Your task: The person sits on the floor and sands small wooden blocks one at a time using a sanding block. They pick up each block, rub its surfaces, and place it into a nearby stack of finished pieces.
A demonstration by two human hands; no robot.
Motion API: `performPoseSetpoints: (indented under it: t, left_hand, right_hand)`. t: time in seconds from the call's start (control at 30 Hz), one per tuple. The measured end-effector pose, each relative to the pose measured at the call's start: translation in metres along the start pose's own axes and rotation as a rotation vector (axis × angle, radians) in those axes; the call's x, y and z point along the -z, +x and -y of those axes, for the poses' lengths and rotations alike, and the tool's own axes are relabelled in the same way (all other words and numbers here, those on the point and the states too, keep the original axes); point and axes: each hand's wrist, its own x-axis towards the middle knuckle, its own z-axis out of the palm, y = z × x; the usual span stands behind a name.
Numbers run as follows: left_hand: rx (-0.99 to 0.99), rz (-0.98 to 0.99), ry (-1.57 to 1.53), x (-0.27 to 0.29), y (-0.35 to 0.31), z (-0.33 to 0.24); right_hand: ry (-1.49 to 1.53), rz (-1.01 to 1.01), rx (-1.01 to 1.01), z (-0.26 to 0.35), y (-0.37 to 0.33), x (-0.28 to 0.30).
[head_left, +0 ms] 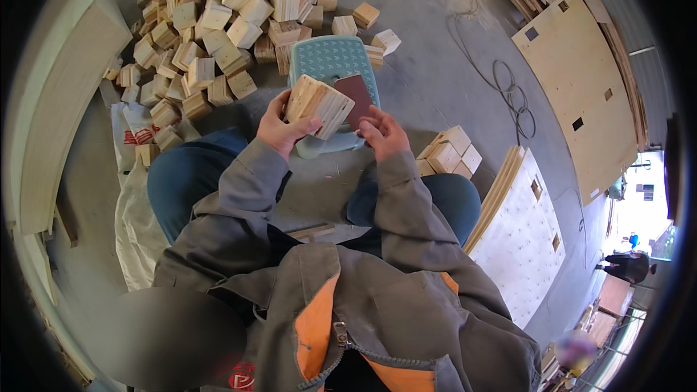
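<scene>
My left hand (284, 128) is closed around a pale block of layered wood (319, 107), its thumb along the near side. The block is tilted above a light blue-green plastic stool (328, 49). Just right of the block is a reddish-brown sheet (354, 94) that looks like sandpaper. My right hand (385, 134) pinches this sheet near its lower edge with bent fingers. The block hides part of the stool top, and whether the sheet touches the block cannot be made out.
Many similar wooden blocks (215, 14) lie heaped beyond the stool to the left. A small stack of blocks (449, 152) sits by my right knee. Plywood panels (526, 232) lie to the right, a cable (501, 83) on the floor, a white sack (134, 210) at left.
</scene>
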Motion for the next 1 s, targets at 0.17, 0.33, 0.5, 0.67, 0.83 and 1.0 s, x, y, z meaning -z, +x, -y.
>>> performPoseSetpoints:
  t: [0.17, 0.33, 0.5, 0.67, 0.83, 1.0]
  left_hand:
    - [-0.280, -0.010, 0.582, -0.011, -0.018, 0.001]
    - [-0.578, 0.036, 1.047, -0.017, -0.046, 0.013]
    - [-0.634, 0.094, 1.061, -0.029, -0.058, 0.021]
    - [-0.850, 0.214, 1.157, -0.031, -0.063, 0.017]
    - [-0.968, 0.265, 1.180, -0.035, -0.063, 0.032]
    - [-1.016, 0.233, 1.098, -0.034, -0.054, 0.044]
  right_hand:
    - [0.021, 0.129, -0.092, 0.003, -0.044, -0.007]
    - [0.015, 0.147, -0.167, 0.005, -0.069, -0.026]
    - [-0.021, 0.103, -0.204, -0.012, -0.072, -0.017]
    - [0.126, -0.010, -0.195, -0.012, -0.077, -0.023]
    - [0.464, 0.114, -0.062, -0.037, -0.066, -0.013]
    - [0.433, 0.011, -0.100, -0.033, -0.065, -0.015]
